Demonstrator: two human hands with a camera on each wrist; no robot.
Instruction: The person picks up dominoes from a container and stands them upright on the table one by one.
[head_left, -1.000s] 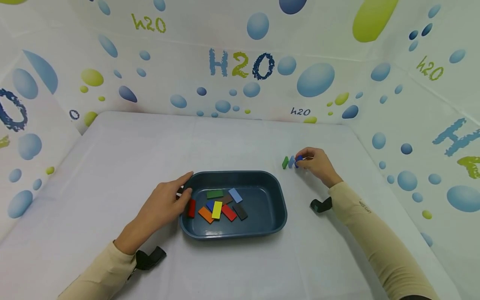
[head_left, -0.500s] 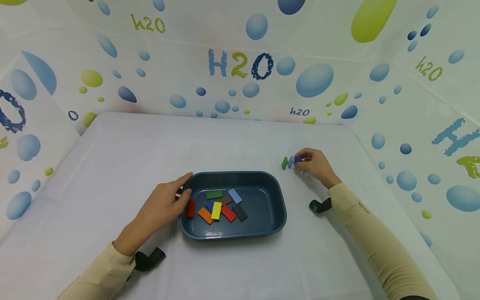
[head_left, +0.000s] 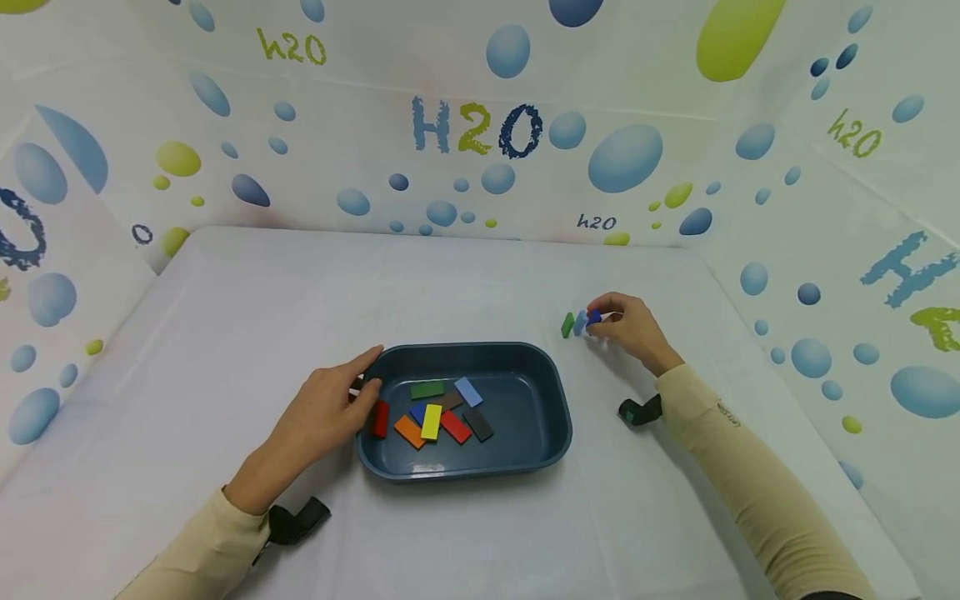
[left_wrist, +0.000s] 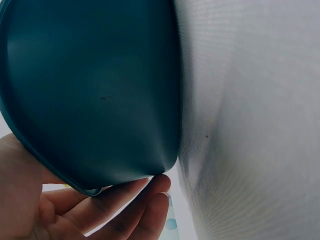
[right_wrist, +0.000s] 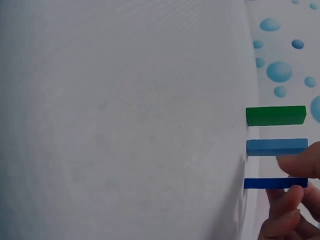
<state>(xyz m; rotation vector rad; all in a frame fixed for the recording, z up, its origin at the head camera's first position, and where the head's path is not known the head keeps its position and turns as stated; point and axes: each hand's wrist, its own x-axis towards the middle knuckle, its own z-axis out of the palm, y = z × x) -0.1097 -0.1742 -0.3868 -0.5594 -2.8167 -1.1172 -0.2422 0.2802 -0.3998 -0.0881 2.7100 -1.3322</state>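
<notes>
My right hand (head_left: 636,330) pinches a dark blue domino (right_wrist: 262,183) between thumb and fingers. In the right wrist view this block is on edge with its base at the tabletop. A light blue domino (right_wrist: 275,147) and a green domino (right_wrist: 275,116) stand upright beside it in a row, with small gaps between. My left hand (head_left: 318,408) holds the dark blue-green tray (head_left: 528,429) by its left end. In the left wrist view, fingers lie along the tray's outer wall (left_wrist: 95,90); the thumb's tip is hidden there.
Inside the tray lie several loose dominoes, among them a yellow one (head_left: 431,422), an orange one (head_left: 409,432) and a black one (head_left: 477,423). A white cloth (head_left: 337,283) covers the table. Patterned sheets (head_left: 360,67) rise behind it and at both sides.
The dark blue domino stays pinched in my right hand, beside the other two, with barely any movement. The left hand and tray keep their place; the head view shifts slightly.
</notes>
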